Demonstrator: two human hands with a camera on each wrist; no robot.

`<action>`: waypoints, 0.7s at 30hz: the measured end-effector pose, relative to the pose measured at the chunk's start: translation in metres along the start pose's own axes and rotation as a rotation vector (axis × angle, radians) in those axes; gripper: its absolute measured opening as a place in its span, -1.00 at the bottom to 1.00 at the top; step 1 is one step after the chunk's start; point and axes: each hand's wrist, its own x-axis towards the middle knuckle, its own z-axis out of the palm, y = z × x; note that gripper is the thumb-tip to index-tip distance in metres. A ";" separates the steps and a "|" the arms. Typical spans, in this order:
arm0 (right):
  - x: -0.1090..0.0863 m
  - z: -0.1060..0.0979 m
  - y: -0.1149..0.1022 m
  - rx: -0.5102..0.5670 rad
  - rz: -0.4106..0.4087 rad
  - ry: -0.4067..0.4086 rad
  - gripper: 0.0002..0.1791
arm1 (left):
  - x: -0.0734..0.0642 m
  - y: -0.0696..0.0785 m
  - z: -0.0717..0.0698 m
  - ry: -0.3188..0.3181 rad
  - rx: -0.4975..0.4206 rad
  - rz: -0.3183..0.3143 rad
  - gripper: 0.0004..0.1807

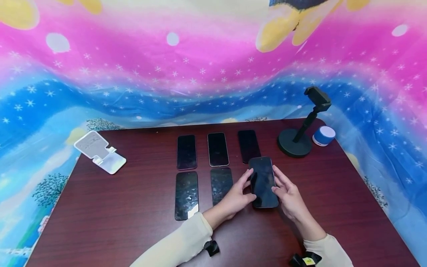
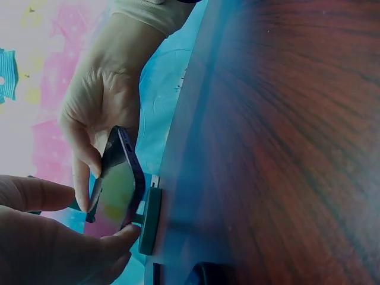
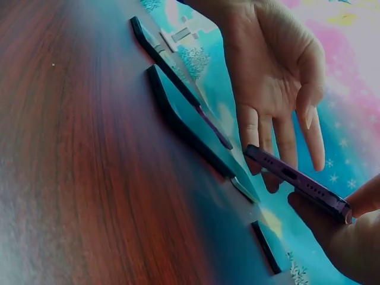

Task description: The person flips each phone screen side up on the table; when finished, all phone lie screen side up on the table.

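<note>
A dark-screened phone (image 1: pixel 263 181) with a purple edge (image 3: pixel 297 180) is held tilted above the table, its screen facing up. The right hand (image 1: pixel 291 200) pinches its right edge between thumb and fingers. From the other side, the left hand (image 1: pixel 235 198) holds the left edge, fingers near the upper part and thumb lower down. In the right wrist view the left hand's fingers (image 3: pixel 270 172) reach behind the phone. Left of the hands lie more phones, one (image 1: pixel 221 183) partly hidden by the left hand and another (image 1: pixel 186 194) in full view.
Behind these lie three more phones, left (image 1: pixel 186 152), middle (image 1: pixel 218 149) and right (image 1: pixel 249 145). A black phone stand (image 1: pixel 295 142) rises at the back right beside a blue-and-white round container (image 1: pixel 323 136). At the left is a white folding stand (image 1: pixel 110 162). Patterned cloth (image 1: pixel 200 74) borders the table (image 1: pixel 110 218).
</note>
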 end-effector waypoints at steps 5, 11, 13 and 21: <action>0.000 0.001 0.000 0.077 -0.027 -0.048 -0.28 | 0.001 0.001 -0.001 -0.003 -0.091 -0.028 -0.13; -0.001 -0.002 -0.002 0.127 -0.019 -0.072 -0.29 | 0.002 0.003 -0.002 -0.004 -0.070 -0.039 -0.07; 0.000 -0.002 -0.002 0.104 -0.012 -0.062 -0.27 | 0.001 0.004 -0.003 -0.003 -0.078 -0.043 -0.05; 0.003 -0.002 -0.005 -0.159 0.087 0.000 -0.17 | -0.001 0.007 -0.003 -0.002 -0.094 -0.046 -0.05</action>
